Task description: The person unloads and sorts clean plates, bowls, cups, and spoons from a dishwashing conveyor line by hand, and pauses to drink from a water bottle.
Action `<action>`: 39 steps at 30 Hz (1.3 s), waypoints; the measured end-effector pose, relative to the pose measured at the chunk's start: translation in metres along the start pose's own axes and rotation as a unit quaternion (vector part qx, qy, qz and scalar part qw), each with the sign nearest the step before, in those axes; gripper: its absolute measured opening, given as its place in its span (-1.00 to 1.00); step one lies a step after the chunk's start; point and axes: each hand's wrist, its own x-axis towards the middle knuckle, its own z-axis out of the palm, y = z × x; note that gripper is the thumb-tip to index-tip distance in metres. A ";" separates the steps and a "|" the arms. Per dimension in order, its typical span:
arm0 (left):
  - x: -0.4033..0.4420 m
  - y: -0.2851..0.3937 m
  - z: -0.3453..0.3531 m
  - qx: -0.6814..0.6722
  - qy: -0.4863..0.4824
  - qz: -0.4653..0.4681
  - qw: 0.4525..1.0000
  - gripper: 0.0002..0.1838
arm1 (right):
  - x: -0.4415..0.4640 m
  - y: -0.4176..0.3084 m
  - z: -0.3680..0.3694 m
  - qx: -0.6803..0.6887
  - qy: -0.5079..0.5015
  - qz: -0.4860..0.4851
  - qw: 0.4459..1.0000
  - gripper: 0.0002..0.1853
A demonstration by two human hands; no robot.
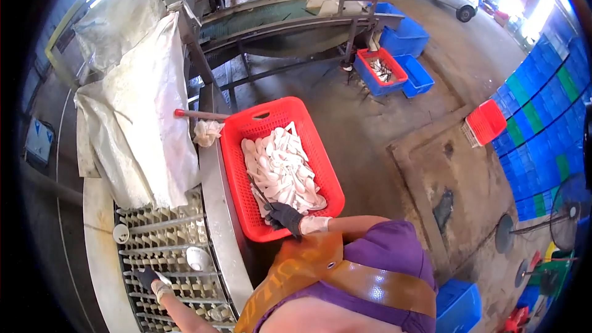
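My right hand (285,217), in a dark glove, is at the near end of a red perforated basket (328,180), closed around a thin dark rod that points into the basket. White spoon-shaped pieces (280,163) are heaped inside. My left hand (148,278), also dark-gloved, rests over the pegged conveyor rack (166,243) at lower left, beside a small white piece (164,278); whether its fingers grip this piece is unclear. A white bowl-like piece (198,258) sits on the rack to its right, and a round white piece (121,233) lies at the rack's left edge.
White sheeting (145,117) hangs over the machine. A red-tipped bar (203,115) reaches toward the basket. Blue bins (404,38) and a red crate (381,69) stand beyond. Stacked red baskets (486,123) and a fan (570,211) are at right, a blue bin (457,305) lower right.
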 end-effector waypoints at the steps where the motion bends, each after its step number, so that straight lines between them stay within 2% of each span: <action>1: 0.001 0.000 0.004 -0.002 -0.024 -0.007 1.000 -0.32 | 0.000 -0.003 -0.006 0.071 0.004 0.013 0.997 -0.77; 2: 0.003 -0.003 0.003 -0.001 -0.049 -0.016 0.999 -0.31 | -0.001 -0.006 -0.011 0.141 0.006 0.027 0.990 -0.76; 3: 0.005 -0.008 0.002 -0.001 -0.074 -0.027 0.997 -0.29 | 0.009 -0.017 -0.039 -0.152 -0.056 -0.076 0.984 -0.78; 4: -0.056 0.041 -0.108 -0.241 -0.024 -0.097 0.965 -0.28 | 0.042 -0.022 -0.079 -0.431 -0.114 -0.170 0.879 -0.80; 5: -0.046 0.026 -0.075 -0.260 0.017 -0.072 0.963 -0.27 | 0.173 0.028 -0.146 -0.161 -0.089 -0.406 0.895 -0.84; 6: -0.045 0.019 -0.061 -0.277 0.061 -0.049 0.958 -0.26 | 0.132 -0.102 -0.177 -0.282 0.008 -0.347 0.894 -0.84; 8: -0.089 0.054 -0.159 -0.352 -0.122 -0.143 0.917 -0.24 | 0.090 -0.316 -0.236 -0.329 0.176 -0.439 0.817 -0.85; 9: -0.076 0.026 -0.105 -0.379 -0.057 -0.077 0.921 -0.24 | 0.069 -0.395 -0.257 -0.293 0.242 -0.491 0.784 -0.86; 10: -0.118 0.073 -0.199 -0.341 -0.096 -0.121 0.927 -0.27 | 0.049 -0.455 -0.273 -0.242 0.298 -0.538 0.751 -0.86; 11: -0.112 0.048 -0.147 -0.390 -0.028 -0.085 0.916 -0.29 | 0.034 -0.498 -0.280 -0.189 0.339 -0.571 0.723 -0.86; 12: -0.106 0.028 -0.099 -0.436 0.043 -0.050 0.898 -0.30 | 0.025 -0.522 -0.275 -0.137 0.342 -0.589 0.719 -0.85; 13: -0.147 0.065 -0.172 -0.486 0.031 -0.092 0.868 -0.32 | 0.029 -0.538 -0.258 -0.016 0.220 -0.560 0.798 -0.82; 14: -0.167 0.066 -0.166 -0.543 0.072 -0.077 0.833 -0.32 | 0.035 -0.548 -0.240 0.100 0.091 -0.503 0.854 -0.78; 16: -0.214 0.083 -0.186 -0.643 0.036 -0.129 0.754 -0.34 | 0.040 -0.491 -0.146 0.068 -0.014 -0.524 0.849 -0.75; 17: -0.237 0.092 -0.192 -0.654 0.068 -0.103 0.747 -0.35 | 0.052 -0.444 -0.098 -0.035 -0.027 -0.587 0.809 -0.76; 18: -0.261 0.092 -0.179 -0.662 0.057 -0.128 0.737 -0.37 | 0.052 -0.404 -0.066 -0.449 0.116 -0.658 0.593 -0.80; 19: -0.284 0.109 -0.194 -0.655 0.073 -0.194 0.727 -0.36 | 0.082 -0.370 -0.042 -0.443 0.005 -0.539 0.717 -0.82; 20: -0.306 0.095 -0.147 -0.617 0.146 -0.114 0.765 -0.38 | 0.127 -0.319 -0.024 -0.437 -0.110 -0.386 0.805 -0.83; 21: -0.354 0.123 -0.247 -0.625 0.099 -0.171 0.755 -0.46 | 0.183 -0.192 0.023 -0.283 -0.193 -0.144 0.929 -0.74; 22: -0.372 0.124 -0.258 -0.581 0.135 -0.183 0.781 -0.56 | 0.168 -0.142 0.055 -0.296 -0.247 -0.136 0.913 -0.73; 24: -0.398 0.113 -0.281 -0.472 0.142 -0.198 0.848 -0.58 | 0.108 -0.085 0.112 -0.296 -0.353 -0.063 0.885 -0.73; 25: -0.410 0.107 -0.284 -0.472 0.152 -0.216 0.841 -0.58 | 0.087 -0.071 0.136 -0.370 -0.405 -0.072 0.833 -0.76; 26: -0.421 0.095 -0.278 -0.457 0.162 -0.224 0.845 -0.60 | 0.078 -0.055 0.154 -0.430 -0.477 -0.214 0.736 -0.75; 28: -0.449 0.082 -0.287 -0.404 0.158 -0.278 0.857 -0.60 | 0.057 -0.044 0.190 -0.424 -0.558 -0.295 0.649 -0.74; 30: -0.479 0.075 -0.289 -0.377 0.159 -0.320 0.855 -0.60 | 0.062 -0.026 0.217 -0.425 -0.578 -0.262 0.646 -0.76; 31: -0.492 0.071 -0.289 -0.358 0.159 -0.349 0.851 -0.61 | 0.067 -0.015 0.231 -0.421 -0.578 -0.335 0.613 -0.77; 32: -0.505 0.068 -0.287 -0.352 0.160 -0.361 0.849 -0.61 | 0.069 -0.006 0.246 -0.404 -0.576 -0.366 0.609 -0.77; 34: -0.531 0.071 -0.279 -0.307 0.214 -0.386 0.843 -0.62 | 0.069 0.008 0.271 -0.412 -0.597 -0.193 0.661 -0.76; 35: -0.533 0.078 -0.293 -0.322 0.201 -0.428 0.820 -0.65 | 0.075 0.019 0.286 -0.413 -0.605 -0.335 0.592 -0.76; 36: -0.538 0.080 -0.292 -0.317 0.208 -0.439 0.815 -0.65 | 0.080 0.029 0.302 -0.410 -0.616 -0.336 0.583 -0.76; 38: -0.541 0.083 -0.288 -0.149 0.236 -0.319 0.905 -0.68 | 0.089 0.047 0.336 -0.409 -0.629 -0.360 0.555 -0.75; 39: -0.538 0.086 -0.292 -0.177 0.244 -0.310 0.902 -0.72 | 0.095 0.054 0.357 -0.427 -0.608 -0.412 0.527 -0.74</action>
